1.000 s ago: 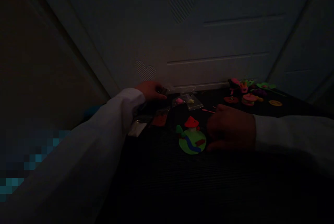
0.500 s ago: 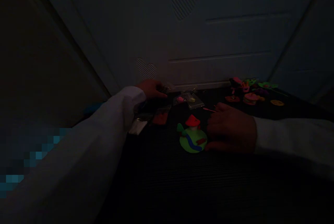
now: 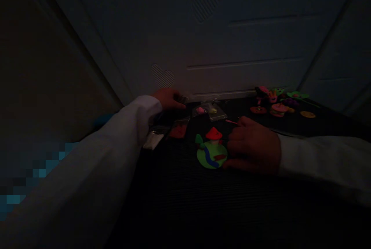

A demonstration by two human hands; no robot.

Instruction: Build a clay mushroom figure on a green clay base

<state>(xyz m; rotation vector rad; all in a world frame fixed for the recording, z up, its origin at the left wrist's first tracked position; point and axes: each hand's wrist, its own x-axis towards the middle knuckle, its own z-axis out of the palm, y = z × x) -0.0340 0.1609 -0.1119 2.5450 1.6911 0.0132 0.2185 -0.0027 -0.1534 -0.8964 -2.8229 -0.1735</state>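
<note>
The room is very dark. A small clay model [image 3: 213, 155] lies on the black table: a green disc with a blue stripe, a brown-red strip, a green tree-like piece and a little red-roofed house. My right hand [image 3: 252, 146] grips its right edge, fingers curled, thumb low at the near side. Farther back, my left hand [image 3: 171, 99] reaches to the rear of the table, its fingers around crinkled clear plastic [image 3: 185, 97], seemingly a bag; its contents cannot be made out. A thin pink stick [image 3: 231, 121] lies just beyond my right fingers.
Clear bags with pink clay [image 3: 200, 110] and yellow clay [image 3: 213, 111] lie mid-table. Nearer are a red clay bag [image 3: 177, 130] and a white packet [image 3: 153, 140]. Several colourful clay figures [image 3: 278, 110] stand at the back right. A panelled surface [image 3: 246, 44] rises behind the table.
My right hand has shifted slightly left, and the clay model has moved left with it. My left hand has stayed in place.
</note>
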